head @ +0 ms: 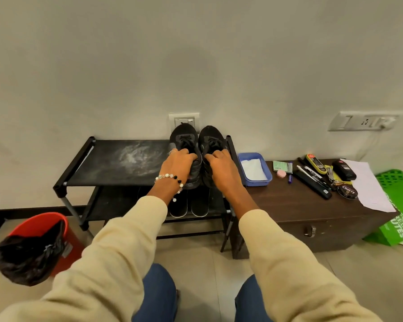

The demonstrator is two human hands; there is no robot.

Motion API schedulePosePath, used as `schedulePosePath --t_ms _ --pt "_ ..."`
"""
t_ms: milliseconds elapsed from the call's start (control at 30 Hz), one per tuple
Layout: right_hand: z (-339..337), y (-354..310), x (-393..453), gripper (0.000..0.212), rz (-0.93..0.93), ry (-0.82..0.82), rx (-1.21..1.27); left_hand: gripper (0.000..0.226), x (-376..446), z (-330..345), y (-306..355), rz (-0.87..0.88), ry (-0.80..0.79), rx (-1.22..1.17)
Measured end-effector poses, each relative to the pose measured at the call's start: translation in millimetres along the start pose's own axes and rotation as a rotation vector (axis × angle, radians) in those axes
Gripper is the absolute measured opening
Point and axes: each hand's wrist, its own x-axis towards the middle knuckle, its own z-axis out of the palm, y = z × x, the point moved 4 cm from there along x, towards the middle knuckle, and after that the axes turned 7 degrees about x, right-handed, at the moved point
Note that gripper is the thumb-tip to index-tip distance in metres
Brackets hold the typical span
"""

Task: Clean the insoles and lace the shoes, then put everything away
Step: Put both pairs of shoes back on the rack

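Note:
Two black laced shoes stand side by side at the right end of the black shoe rack's top shelf (116, 163), toes toward the wall. My left hand (179, 166) grips the left shoe (184, 138) at its opening, fingers curled into it. The right shoe (211, 137) is held the same way by my right hand (221, 167). On the lower shelf, below the shoes, lie two dark insoles (199, 204) with pale edges, partly hidden by my left forearm.
A dark wooden chest (296, 205) right of the rack carries a blue tray (254, 169) with white cloth, a polish tin (346, 192), brushes, pens and paper. A red bin (40, 231) with a black liner stands at the left. A green bag (398, 205) sits far right.

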Motion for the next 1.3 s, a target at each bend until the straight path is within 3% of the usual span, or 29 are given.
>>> schedulePosePath --t_ms 133,233,400,500,633,967,1100,1300 --pt "-1 0 -4 0.049 0.013 -0.009 0.063 0.058 -3 8 -7 0.041 -0.029 -0.006" --pt "-5 -4 -11 0.06 0.064 -0.001 0.081 0.065 -14 7 -20 0.003 0.026 -0.194" --pt "-16 -43 -36 0.042 0.036 0.343 0.254 0.051 -57 1 -50 -0.137 0.204 -0.404" --pt "0 -80 -49 0.03 -0.085 0.377 0.452 0.037 -95 13 -84 -0.252 0.252 -0.443" --pt "50 -139 -65 0.026 -0.147 0.111 0.572 0.022 -159 42 -139 -0.475 0.19 -0.477" --pt "195 -300 -114 0.025 -0.264 -0.564 0.624 0.018 -327 141 -253 -0.86 -0.068 -0.474" --pt "268 -349 -150 0.022 -0.295 -0.906 0.486 0.019 -399 197 -275 -0.998 -0.194 -0.472" --pt "361 -378 -215 0.035 -0.371 -1.331 0.168 0.015 -501 290 -281 -1.21 -0.455 -0.519"
